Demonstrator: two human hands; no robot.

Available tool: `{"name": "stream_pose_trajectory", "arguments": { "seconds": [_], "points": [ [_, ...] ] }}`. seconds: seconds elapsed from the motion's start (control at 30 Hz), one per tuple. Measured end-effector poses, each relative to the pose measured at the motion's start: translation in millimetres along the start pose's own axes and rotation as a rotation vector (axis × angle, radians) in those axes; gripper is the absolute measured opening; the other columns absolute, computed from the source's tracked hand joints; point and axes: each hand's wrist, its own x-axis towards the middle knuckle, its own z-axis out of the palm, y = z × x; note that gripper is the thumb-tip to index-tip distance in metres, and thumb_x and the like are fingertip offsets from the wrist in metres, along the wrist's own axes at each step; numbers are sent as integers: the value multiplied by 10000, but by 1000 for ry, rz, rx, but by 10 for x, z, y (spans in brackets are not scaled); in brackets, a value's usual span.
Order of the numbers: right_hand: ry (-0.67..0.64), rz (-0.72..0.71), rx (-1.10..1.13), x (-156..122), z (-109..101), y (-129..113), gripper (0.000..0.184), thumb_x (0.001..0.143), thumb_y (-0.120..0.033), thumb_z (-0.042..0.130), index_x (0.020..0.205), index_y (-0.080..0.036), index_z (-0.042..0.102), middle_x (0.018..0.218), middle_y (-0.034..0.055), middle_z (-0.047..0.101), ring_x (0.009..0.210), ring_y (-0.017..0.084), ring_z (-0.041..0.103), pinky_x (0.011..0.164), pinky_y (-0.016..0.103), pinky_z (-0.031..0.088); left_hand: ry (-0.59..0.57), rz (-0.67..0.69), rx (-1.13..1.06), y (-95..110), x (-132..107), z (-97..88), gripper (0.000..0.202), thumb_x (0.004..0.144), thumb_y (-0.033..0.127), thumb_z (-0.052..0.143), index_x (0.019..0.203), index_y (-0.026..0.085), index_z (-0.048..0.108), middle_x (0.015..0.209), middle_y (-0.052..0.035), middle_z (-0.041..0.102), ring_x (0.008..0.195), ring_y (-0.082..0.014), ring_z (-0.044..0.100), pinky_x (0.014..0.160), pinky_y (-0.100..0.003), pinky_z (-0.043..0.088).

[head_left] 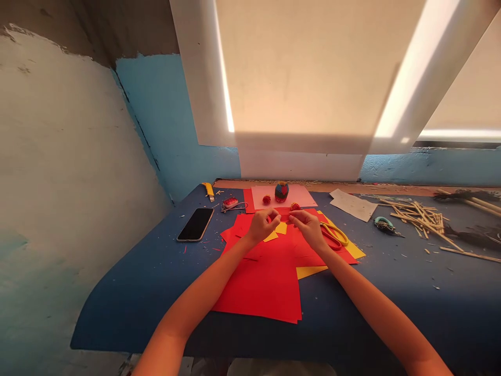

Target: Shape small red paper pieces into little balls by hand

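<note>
My left hand [263,224] and my right hand [309,227] are raised just above a pile of red paper sheets [266,277] on the blue table [129,282]. Both hands have their fingers pinched together around a small red paper piece [282,214] stretched between them. A yellow paper scrap [280,228] lies right under the hands. Yellow-handled scissors [335,234] rest on the sheets beside my right hand.
A black phone [195,224] lies at the left, with a yellow cutter [209,190] and a red keyring item [230,203] behind it. A small dark round craft [281,191] and red balls [266,199] sit on pink paper. Wooden sticks [420,216] and small snips [385,225] lie right.
</note>
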Motion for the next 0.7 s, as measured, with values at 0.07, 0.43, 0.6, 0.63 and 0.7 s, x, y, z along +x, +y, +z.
{"name": "stream_pose_trajectory", "arguments": {
  "seconds": [0.07, 0.43, 0.6, 0.63, 0.7],
  "points": [
    [-4, -31, -22, 0, -16, 16, 238, 759, -398, 607, 822, -170, 619, 786, 60, 668, 718, 195, 663, 629, 295, 528, -6, -21, 21, -14, 0, -4, 155, 763, 261, 508, 699, 148, 593, 653, -11, 623, 602, -112, 564, 534, -198, 419],
    [21, -291, -382, -43, 28, 27, 114, 796, -290, 564, 785, -211, 646, 754, 39, 671, 673, 173, 629, 596, 282, 513, -197, -91, -137, -38, -20, 18, 194, 757, 198, 489, 708, 134, 665, 680, -36, 680, 647, -131, 630, 588, -208, 484],
    [26, -461, -527, -38, -29, 63, 185, 853, -269, 490, 860, -241, 673, 858, 57, 679, 755, 184, 641, 657, 307, 531, -206, -234, -389, -31, -26, 27, 213, 769, 246, 505, 726, 109, 662, 669, -64, 679, 647, -153, 654, 590, -237, 527],
    [-3, -482, -540, -34, -51, 77, 205, 865, -269, 472, 886, -251, 676, 897, 58, 681, 779, 185, 645, 673, 311, 535, -202, -269, -431, -29, -23, 27, 222, 773, 262, 511, 723, 107, 661, 670, -71, 680, 643, -155, 656, 589, -240, 533],
    [-76, -524, -549, -21, -97, 106, 241, 881, -265, 443, 930, -265, 679, 959, 59, 680, 826, 190, 651, 704, 320, 541, -193, -331, -492, -26, -15, 24, 229, 773, 285, 531, 710, 104, 658, 679, -83, 683, 642, -158, 659, 588, -242, 541]
  ]
}}
